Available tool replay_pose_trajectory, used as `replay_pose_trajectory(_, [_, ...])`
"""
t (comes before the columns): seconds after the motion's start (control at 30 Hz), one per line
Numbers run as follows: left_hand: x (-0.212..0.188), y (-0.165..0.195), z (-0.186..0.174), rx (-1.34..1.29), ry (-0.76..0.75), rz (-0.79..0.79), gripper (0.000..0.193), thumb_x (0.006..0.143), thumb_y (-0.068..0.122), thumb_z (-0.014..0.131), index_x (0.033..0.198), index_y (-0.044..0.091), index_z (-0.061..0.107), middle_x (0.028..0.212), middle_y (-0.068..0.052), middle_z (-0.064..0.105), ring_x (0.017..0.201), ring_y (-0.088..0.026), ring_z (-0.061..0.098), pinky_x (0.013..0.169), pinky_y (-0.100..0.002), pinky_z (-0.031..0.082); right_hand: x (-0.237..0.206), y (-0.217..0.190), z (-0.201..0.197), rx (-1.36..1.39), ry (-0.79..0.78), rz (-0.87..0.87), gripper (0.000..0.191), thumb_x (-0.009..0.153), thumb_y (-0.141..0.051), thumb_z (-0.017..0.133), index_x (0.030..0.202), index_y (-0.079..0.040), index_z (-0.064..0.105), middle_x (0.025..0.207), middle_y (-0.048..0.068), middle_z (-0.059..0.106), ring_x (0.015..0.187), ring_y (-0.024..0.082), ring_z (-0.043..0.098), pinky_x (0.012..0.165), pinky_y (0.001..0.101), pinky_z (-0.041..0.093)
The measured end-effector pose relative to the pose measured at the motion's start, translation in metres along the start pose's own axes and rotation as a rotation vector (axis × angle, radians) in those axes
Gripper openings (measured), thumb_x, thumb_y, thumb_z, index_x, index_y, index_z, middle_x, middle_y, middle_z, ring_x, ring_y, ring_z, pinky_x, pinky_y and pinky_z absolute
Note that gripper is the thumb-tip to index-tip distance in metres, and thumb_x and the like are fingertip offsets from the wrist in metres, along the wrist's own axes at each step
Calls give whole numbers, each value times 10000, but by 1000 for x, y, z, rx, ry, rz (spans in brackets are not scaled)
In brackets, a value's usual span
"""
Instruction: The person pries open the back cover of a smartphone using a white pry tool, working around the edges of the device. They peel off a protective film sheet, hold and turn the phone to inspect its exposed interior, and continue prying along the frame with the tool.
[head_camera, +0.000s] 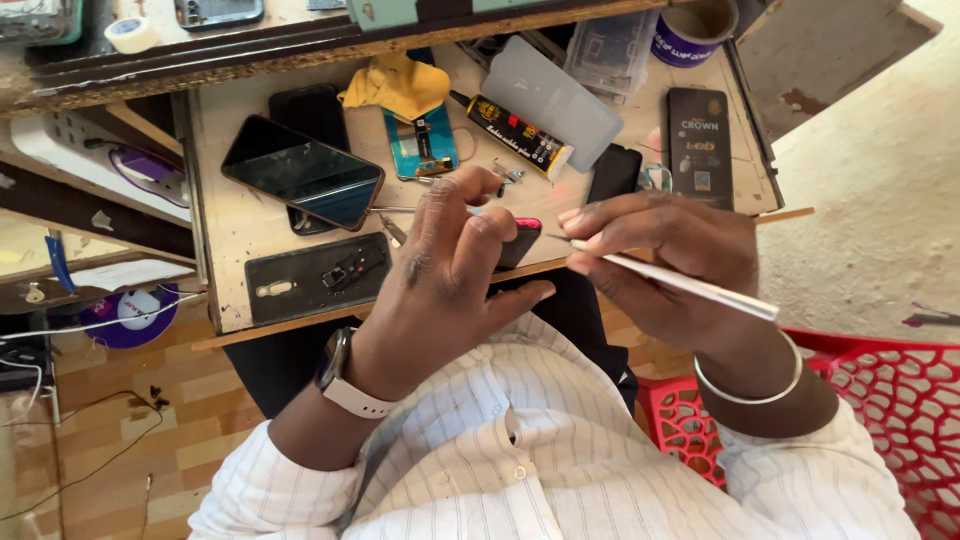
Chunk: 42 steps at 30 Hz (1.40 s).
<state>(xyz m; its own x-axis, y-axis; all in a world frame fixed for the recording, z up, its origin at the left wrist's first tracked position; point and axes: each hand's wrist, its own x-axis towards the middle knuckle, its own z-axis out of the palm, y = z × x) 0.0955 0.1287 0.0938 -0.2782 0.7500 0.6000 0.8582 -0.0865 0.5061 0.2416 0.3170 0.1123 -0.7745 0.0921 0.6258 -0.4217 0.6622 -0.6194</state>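
The left hand (455, 265) clamped a small dark phone (518, 240); the right hand (665, 255) pinched a thin white tool (690, 287) beside it. Beyond the left fingers lay a black-and-yellow glue tube (515, 132); left of them, a glossy black phone (302, 172).

The left hand (455, 260) grips a small dark phone (520, 240) with a pink edge at the worktable's (235, 215) near edge — the right hand (665, 255), at its three o'clock, pinches a thin white tool (680, 285), tip touching the phone. At ten o'clock lies a black smartphone (302, 172); at twelve o'clock, a glue tube (515, 133).
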Motion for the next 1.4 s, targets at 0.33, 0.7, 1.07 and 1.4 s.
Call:
replay_pose_trajectory(0.33, [-3, 0, -2, -31, 22, -13, 645, 725, 228, 956, 1128, 32, 493, 1354, -262, 496, 1249, -463, 574, 1018, -523, 522, 13, -12, 14, -52, -58, -8, 200, 907, 9, 802, 1021, -22, 640, 1083, 160, 731, 1042, 226, 763, 913, 317, 648])
replay_pose_trajectory(0.7, [1, 1, -3, -80, -12, -67, 662, 696, 264, 968, 1094, 19, 500, 1342, -254, 476, 1229, -460, 555, 986, -529, 516, 12, 7, 10, 82, -64, 173, 188, 870, -12, 831, 956, -24, 664, 978, 110, 731, 898, 165, 744, 755, 252, 601])
replay_pose_trajectory(1.07, [8, 4, 1, -105, 116, -6, 498, 866, 317, 858, 1039, 18, 498, 1282, -256, 523, 1163, -429, 574, 973, -509, 505, -22, 69, 28, 530, -39, 445, 167, 856, -65, 815, 928, -20, 671, 964, 95, 754, 896, 154, 730, 808, 285, 607])
replay_pose_trajectory(1.4, [19, 19, 17, -11, 334, -92, 399, 779, 197, 844, 888, 12, 507, 1183, -244, 565, 1061, -419, 603, 880, -483, 516, -38, 62, 43, 155, -84, 434, 151, 803, -94, 834, 864, -65, 699, 805, 43, 729, 717, 101, 686, 642, 278, 553])
